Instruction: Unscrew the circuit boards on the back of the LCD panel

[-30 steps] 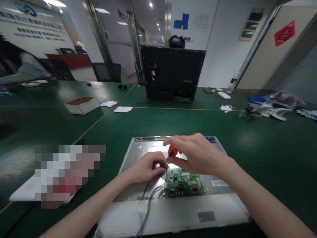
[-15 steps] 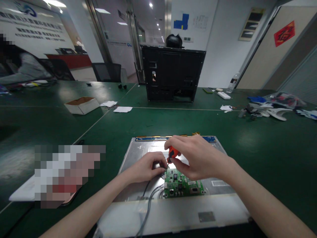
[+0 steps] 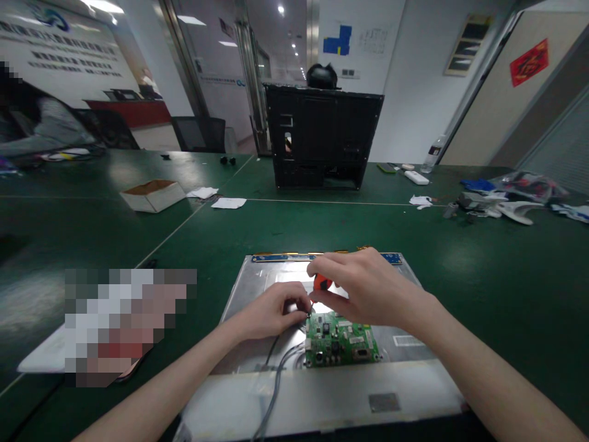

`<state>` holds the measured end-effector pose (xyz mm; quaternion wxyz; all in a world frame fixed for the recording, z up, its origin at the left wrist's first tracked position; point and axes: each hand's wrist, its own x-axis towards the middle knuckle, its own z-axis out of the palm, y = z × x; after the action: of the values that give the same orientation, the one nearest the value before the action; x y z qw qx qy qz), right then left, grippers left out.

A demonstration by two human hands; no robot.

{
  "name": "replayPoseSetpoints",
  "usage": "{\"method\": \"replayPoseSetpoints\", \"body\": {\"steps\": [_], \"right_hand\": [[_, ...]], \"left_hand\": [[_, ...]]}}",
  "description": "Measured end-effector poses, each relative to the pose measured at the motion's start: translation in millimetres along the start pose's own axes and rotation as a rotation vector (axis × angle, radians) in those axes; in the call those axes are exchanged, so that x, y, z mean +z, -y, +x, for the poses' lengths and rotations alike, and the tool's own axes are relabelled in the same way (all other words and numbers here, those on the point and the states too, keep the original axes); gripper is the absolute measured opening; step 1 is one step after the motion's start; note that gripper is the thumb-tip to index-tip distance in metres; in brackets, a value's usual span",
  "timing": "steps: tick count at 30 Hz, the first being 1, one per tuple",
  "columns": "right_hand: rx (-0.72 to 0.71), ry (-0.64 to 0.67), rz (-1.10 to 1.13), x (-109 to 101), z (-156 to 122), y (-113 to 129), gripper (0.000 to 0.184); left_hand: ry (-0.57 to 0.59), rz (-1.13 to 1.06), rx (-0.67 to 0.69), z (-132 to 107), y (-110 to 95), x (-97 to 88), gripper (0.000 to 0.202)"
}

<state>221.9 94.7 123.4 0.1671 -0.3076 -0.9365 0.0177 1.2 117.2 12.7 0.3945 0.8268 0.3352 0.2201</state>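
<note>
A screwdriver (image 3: 321, 282) with a short red-and-black handle stands about upright in my right hand (image 3: 363, 285), whose fingers curl around it from above. Its tip points at the upper left corner of a green circuit board (image 3: 338, 344). At that corner my left hand (image 3: 279, 310) pinches with thumb and forefinger close to the tip; whatever lies between them is too small to make out. Under both hands lies a flat metal-backed display panel (image 3: 405, 353), a blue board strip (image 3: 276, 259) along its far edge. Grey cables (image 3: 278, 383) run from the board's left side toward me.
A black monitor housing (image 3: 324, 138) stands across the green table (image 3: 221, 233). To the left are an open carton (image 3: 153, 197), paper sheets (image 3: 229, 203) and a blurred-out object (image 3: 124, 331). Plastic bags and scraps (image 3: 488, 202) lie at the right, near a bottle (image 3: 433, 155).
My right thumb and fingers have shifted on the screwdriver's handle, covering more of its lower part. The left hand keeps its pinch at the board's corner.
</note>
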Motion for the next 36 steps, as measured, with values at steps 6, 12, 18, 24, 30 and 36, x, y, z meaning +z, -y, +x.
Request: {"method": "replayPoseSetpoints", "body": {"steps": [6,12,18,24,30,36], "right_hand": [[0.005,0.024,0.006,-1.9,-0.2,1.3,0.017],[-0.028,0.053,0.124,-5.7,-3.0,3.8,0.024],[-0.013,0.058,0.129,-5.3,-2.1,2.6,0.024],[-0.002,0.037,0.063,-2.3,-1.2,2.1,0.019],[0.005,0.023,-0.012,-0.6,-0.9,1.7,0.015],[-0.014,0.043,0.036,-2.9,-2.2,2.7,0.019]], "left_hand": [[-0.012,-0.009,0.015,0.8,-2.1,-1.0,0.004],[-0.01,-0.034,0.022,0.6,-4.0,-0.8,0.003],[0.015,-0.03,0.012,0.7,-4.3,-1.6,0.007],[0.013,-0.008,0.013,0.0,-1.5,-1.4,0.008],[0.013,-0.022,0.025,0.1,2.2,-0.5,0.007],[0.015,-0.014,0.017,0.7,-2.2,-1.6,0.006]]}}
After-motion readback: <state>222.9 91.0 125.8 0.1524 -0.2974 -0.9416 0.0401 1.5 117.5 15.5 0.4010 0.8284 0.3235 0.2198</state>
